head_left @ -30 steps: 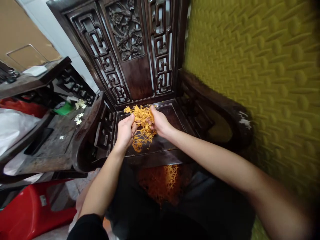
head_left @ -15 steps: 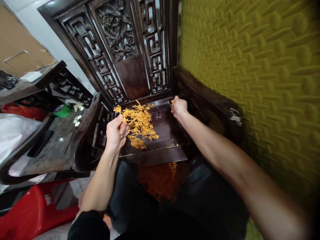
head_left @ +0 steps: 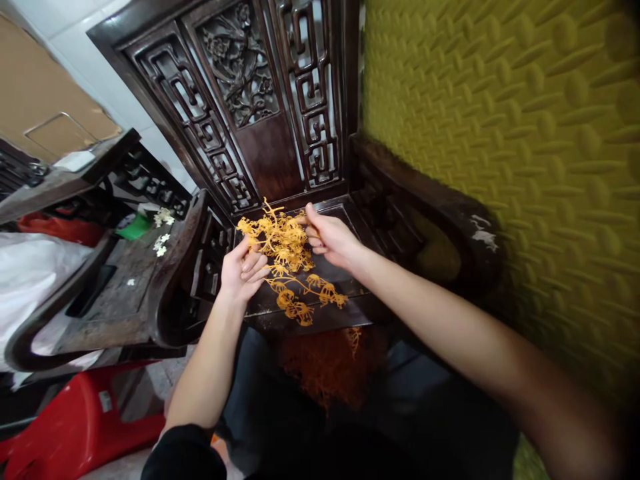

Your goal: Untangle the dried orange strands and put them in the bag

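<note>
My left hand [head_left: 245, 270] is closed around thin stems of a bunch of orange plastic sprigs [head_left: 283, 240], branched and tipped with small rounded clusters. The bunch is held over the dark wooden chair seat [head_left: 343, 273]. Some sprigs [head_left: 300, 303] hang lower, towards the seat's front edge. At the bunch's upper right, my right hand [head_left: 327, 233] has thumb and fingers pinched on the end of an orange sprig. Its fingers partly hide the point of contact.
A carved chair back [head_left: 275, 153] rises behind the seat. To the right is a padded yellow wall [head_left: 475, 120]. Between my legs lies a heap of orange sprigs [head_left: 325, 370]. White flower pieces [head_left: 161, 245] rest on a wooden chair at left, above a red plastic stool [head_left: 85, 420].
My right hand has moved left from the seat's right side to the bunch. The bunch is slightly lifted and turned in my left hand, with its lower sprigs spreading right.
</note>
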{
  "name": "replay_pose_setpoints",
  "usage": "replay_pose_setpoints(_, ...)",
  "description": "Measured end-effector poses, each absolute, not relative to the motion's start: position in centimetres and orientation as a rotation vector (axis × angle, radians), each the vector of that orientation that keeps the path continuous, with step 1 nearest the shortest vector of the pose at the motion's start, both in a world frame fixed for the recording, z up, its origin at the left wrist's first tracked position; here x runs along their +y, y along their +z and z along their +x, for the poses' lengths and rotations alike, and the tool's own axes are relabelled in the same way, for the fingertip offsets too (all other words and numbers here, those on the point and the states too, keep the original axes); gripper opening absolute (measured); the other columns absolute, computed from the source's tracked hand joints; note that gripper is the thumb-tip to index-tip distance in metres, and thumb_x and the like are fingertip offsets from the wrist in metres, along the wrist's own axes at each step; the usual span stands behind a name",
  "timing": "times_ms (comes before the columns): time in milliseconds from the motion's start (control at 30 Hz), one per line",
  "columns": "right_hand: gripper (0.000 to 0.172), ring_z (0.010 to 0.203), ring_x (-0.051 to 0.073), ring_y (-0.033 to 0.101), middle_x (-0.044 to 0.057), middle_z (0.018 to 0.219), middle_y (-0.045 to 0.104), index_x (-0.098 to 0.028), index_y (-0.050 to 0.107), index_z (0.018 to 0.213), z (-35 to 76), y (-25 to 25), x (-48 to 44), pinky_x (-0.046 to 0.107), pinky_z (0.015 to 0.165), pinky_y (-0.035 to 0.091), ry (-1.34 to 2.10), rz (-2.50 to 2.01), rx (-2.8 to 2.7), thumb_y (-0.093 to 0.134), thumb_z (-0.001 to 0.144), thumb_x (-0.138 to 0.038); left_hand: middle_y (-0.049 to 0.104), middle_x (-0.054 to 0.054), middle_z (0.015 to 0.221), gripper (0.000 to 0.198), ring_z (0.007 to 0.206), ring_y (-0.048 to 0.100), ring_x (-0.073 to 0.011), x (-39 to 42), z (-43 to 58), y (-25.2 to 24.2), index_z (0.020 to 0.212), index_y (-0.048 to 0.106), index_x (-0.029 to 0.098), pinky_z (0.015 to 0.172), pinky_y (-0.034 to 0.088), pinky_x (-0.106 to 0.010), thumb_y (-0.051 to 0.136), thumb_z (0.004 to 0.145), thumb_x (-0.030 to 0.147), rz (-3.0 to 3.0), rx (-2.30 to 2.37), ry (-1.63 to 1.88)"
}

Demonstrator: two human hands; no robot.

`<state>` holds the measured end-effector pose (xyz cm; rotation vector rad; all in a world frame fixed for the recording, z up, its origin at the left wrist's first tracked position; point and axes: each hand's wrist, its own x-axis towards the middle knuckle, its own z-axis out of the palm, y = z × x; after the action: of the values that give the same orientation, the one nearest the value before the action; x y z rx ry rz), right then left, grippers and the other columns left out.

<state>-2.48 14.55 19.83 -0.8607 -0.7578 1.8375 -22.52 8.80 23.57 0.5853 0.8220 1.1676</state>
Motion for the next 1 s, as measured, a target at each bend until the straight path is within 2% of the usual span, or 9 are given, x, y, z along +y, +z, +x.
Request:
replay_pose_setpoints(67, 0.059, 0.043, 0.006, 0.027, -0.005, 0.059, 0.039, -0.018, 0.068, 0.102, -3.5, 19.7, 13.7, 0.021, 0.036, 0.014, 1.762, -0.957, -0.814, 0.053, 0.089, -0.074, 0.024, 0.008, 0.037, 0.047, 0.030, 0.013, -0.0039, 8.7, -22.1, 23.2, 0.065, 0.056, 0.014, 0.031, 0.013, -0.016, 0.037, 0.105, 0.029, 0.612, 0.830, 1.188)
replay_pose_setpoints(133, 0.065, 0.047, 0.008, 0.035, -0.002, 0.064, 0.045, -0.020, 0.067, 0.105, -4.7, 19.5, 12.8, 0.021, 0.038, 0.019, 1.646, -0.989, -0.889, 0.047, 0.087, -0.080, 0.027, 0.007, 0.037, 0.046, 0.030, 0.015, -0.0040, 8.4, -21.3, 22.8, 0.066, 0.058, 0.014, 0.031, 0.014, -0.016, 0.040, 0.105, 0.031, 0.654, 0.827, 1.230)
replay_pose_setpoints(267, 0.055, 0.055, 0.010, 0.044, 0.000, 0.069, 0.054, -0.020, 0.065, 0.095, -6.4, 18.7, 12.2, 0.022, 0.047, 0.031, 1.365, -1.069, -0.980, 0.051, 0.089, -0.073, 0.031, 0.007, 0.037, 0.039, 0.031, 0.020, -0.0041, 7.6, -19.1, 22.1, 0.067, 0.056, 0.015, 0.033, 0.016, -0.016, 0.055, 0.099, 0.038, 0.799, 0.821, 1.316)
replay_pose_setpoints(400, 0.052, 0.054, 0.011, 0.044, -0.001, 0.060, 0.051, -0.018, 0.064, 0.084, -5.3, 18.2, 14.2, 0.023, 0.048, 0.030, 1.280, -1.128, -0.990, 0.055, 0.090, -0.069, 0.031, 0.007, 0.034, 0.044, 0.030, 0.020, -0.0037, 6.8, -17.3, 21.8, 0.060, 0.048, 0.017, 0.033, 0.016, -0.016, 0.068, 0.090, 0.042, 0.912, 0.863, 1.272)
replay_pose_setpoints(567, 0.039, 0.039, 0.008, 0.030, -0.007, 0.047, 0.035, -0.018, 0.056, 0.081, 0.3, 18.8, 18.6, 0.022, 0.040, 0.021, 1.241, -1.288, -0.612, 0.045, 0.103, -0.048, 0.031, 0.007, 0.033, 0.040, 0.028, 0.019, -0.0035, 6.4, -18.3, 22.9, 0.060, 0.051, 0.016, 0.032, 0.015, -0.016, 0.070, 0.088, 0.037, 0.933, 0.854, 1.271)
replay_pose_setpoints(667, 0.034, 0.036, 0.006, 0.020, -0.010, 0.046, 0.029, -0.017, 0.053, 0.084, 3.1, 19.4, 19.6, 0.020, 0.037, 0.015, 1.371, -1.196, -0.532, 0.037, 0.106, -0.036, 0.031, 0.006, 0.032, 0.037, 0.028, 0.020, -0.0038, 6.5, -20.3, 23.9, 0.059, 0.053, 0.015, 0.031, 0.016, -0.016, 0.067, 0.088, 0.032, 0.924, 0.854, 1.257)
replay_pose_setpoints(767, 0.015, 0.038, 0.005, 0.030, -0.004, 0.056, 0.050, -0.013, 0.059, 0.099, 3.0, 19.8, 18.7, 0.018, 0.036, 0.015, 1.556, -0.985, -0.710, 0.045, 0.099, -0.018, 0.030, 0.006, 0.032, 0.032, 0.027, 0.020, -0.0042, 6.5, -21.9, 24.2, 0.062, 0.056, 0.015, 0.031, 0.018, -0.015, 0.065, 0.089, 0.030, 0.889, 0.854, 1.146)
replay_pose_setpoints(867, 0.035, 0.045, 0.006, 0.046, 0.004, 0.082, 0.069, -0.016, 0.060, 0.118, 0.6, 20.0, 16.7, 0.018, 0.035, 0.017, 1.660, -0.861, -0.814, 0.050, 0.086, -0.006, 0.029, 0.007, 0.031, 0.028, 0.027, 0.018, -0.0045, 6.2, -22.6, 23.9, 0.066, 0.059, 0.015, 0.031, 0.018, -0.015, 0.063, 0.089, 0.031, 0.866, 0.822, 1.131)
replay_pose_setpoints(1000, 0.021, 0.043, 0.005, 0.033, -0.001, 0.065, 0.052, -0.016, 0.071, 0.106, -2.3, 20.5, 14.0, 0.020, 0.035, 0.010, 1.855, -0.831, -0.976, 0.064, 0.090, -0.028, 0.026, 0.007, 0.031, 0.031, 0.027, 0.017, -0.0044, 5.9, -23.2, 23.6, 0.060, 0.055, 0.016, 0.031, 0.017, -0.015, 0.065, 0.085, 0.031, 0.851, 0.812, 1.139)
